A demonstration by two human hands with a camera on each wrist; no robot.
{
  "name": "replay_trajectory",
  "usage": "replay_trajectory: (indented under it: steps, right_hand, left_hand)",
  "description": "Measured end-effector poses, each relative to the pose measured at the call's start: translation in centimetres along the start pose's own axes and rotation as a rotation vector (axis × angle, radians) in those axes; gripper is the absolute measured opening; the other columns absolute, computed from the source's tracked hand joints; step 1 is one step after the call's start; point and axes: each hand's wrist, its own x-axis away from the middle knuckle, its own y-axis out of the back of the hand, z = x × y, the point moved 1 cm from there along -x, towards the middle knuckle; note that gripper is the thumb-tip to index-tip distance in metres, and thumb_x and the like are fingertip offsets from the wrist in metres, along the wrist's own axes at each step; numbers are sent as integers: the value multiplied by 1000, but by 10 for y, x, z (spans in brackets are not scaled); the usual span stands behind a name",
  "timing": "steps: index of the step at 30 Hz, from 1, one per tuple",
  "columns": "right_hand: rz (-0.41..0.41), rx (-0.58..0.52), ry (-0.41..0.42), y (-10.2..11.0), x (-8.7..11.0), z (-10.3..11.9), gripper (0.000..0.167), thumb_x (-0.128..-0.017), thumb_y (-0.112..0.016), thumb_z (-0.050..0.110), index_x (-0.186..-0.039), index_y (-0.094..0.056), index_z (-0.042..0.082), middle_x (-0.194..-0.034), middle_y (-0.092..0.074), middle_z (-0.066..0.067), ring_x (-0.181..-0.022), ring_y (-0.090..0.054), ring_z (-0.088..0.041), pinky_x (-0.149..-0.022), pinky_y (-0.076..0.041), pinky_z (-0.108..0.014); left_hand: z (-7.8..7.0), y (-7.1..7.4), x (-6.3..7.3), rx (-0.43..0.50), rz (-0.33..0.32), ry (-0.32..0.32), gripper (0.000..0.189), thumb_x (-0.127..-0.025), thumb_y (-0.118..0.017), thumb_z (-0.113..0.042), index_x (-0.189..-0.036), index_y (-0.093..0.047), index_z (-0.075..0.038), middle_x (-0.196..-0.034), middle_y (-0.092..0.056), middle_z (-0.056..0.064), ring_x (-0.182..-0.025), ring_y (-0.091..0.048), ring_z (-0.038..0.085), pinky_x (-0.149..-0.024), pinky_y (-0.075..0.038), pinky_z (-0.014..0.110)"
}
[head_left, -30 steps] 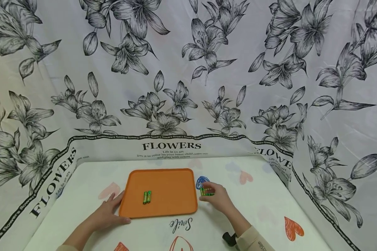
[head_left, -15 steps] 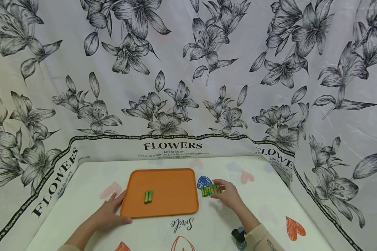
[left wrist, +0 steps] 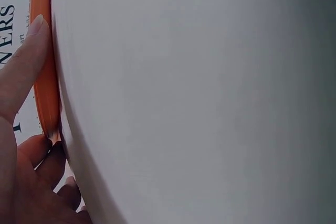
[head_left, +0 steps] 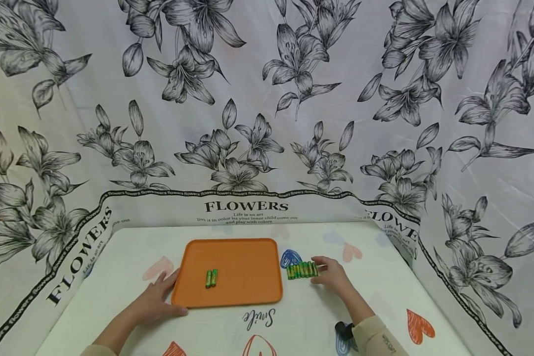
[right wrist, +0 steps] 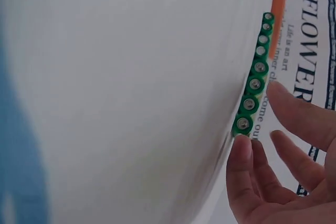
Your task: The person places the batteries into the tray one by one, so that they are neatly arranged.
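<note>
In the head view, an orange tray [head_left: 249, 252] lies on the table with two green batteries [head_left: 211, 278] side by side on it. My left hand [head_left: 153, 301] rests at its near left corner, and the left wrist view shows the thumb [left wrist: 37, 40] lying along the tray's side. Right of the tray is a row of several green batteries [head_left: 301, 270], lying against one another; their ends show in the right wrist view. My right hand [head_left: 333, 276] is at the row's right end, fingers and thumb spread, touching or nearly touching the last battery [right wrist: 242, 124].
A white cloth [head_left: 320, 306] printed with hearts and words covers the table. Flower-printed curtain [head_left: 267, 168] closes off the back and sides. A small black device [head_left: 343, 330] sits at the right wrist.
My right hand has moved right along the battery row, uncovering more of it. The left hand and the tray keep their places; the head view has shifted slightly.
</note>
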Motion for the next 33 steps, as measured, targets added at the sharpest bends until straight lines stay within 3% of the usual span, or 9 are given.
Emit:
replay_trajectory:
  steps: [7,13,23,29,33]
  right_hand:
    - [55,35,-26,1,-8,-9,67,-69,-85,-6,-131,-65,3,-120,-68,-13,-106,-65,-29,-84,-57,-44]
    - [109,154,-37,1,-12,-10,62,-75,-83,-2,-133,-63,7,-114,-65,-10,-100,-61,-26,-79,-55,-43]
    - [64,147,17,3,-13,-6,54,-71,-83,-6,-121,-65,-2,-94,-64,-7,-85,-57,-20,-74,-52,-37]
    - [16,83,-27,8,-12,-6,58,-70,-85,-7,-124,-64,-2,-100,-67,-9,-91,-62,-21,-78,-55,-38]
    - [-4,51,-1,9,-13,-5,58,-69,-84,-9,-123,-64,-5,-103,-70,-11,-93,-66,-23,-79,-57,-39]
  left_hand:
    - [0,0,0,-6,-7,-9,124,-67,-85,-64,-162,-21,-15,-162,-11,37,-136,-11,75,-101,-22,85]
    - [-1,0,-1,-7,-5,1,125,-66,-85,-64,-162,-22,-15,-162,-11,37,-135,-11,75,-101,-22,84]
    - [-2,0,1,-1,-9,-4,124,-67,-85,-62,-162,-21,-15,-161,-11,37,-135,-11,75,-101,-21,85]
    - [-3,1,1,-7,-9,-2,123,-67,-85,-62,-162,-22,-15,-161,-11,37,-135,-11,75,-101,-22,85]
    - [-3,2,1,-6,-5,-7,123,-68,-85,-61,-162,-21,-15,-161,-11,38,-135,-11,75,-101,-22,85]
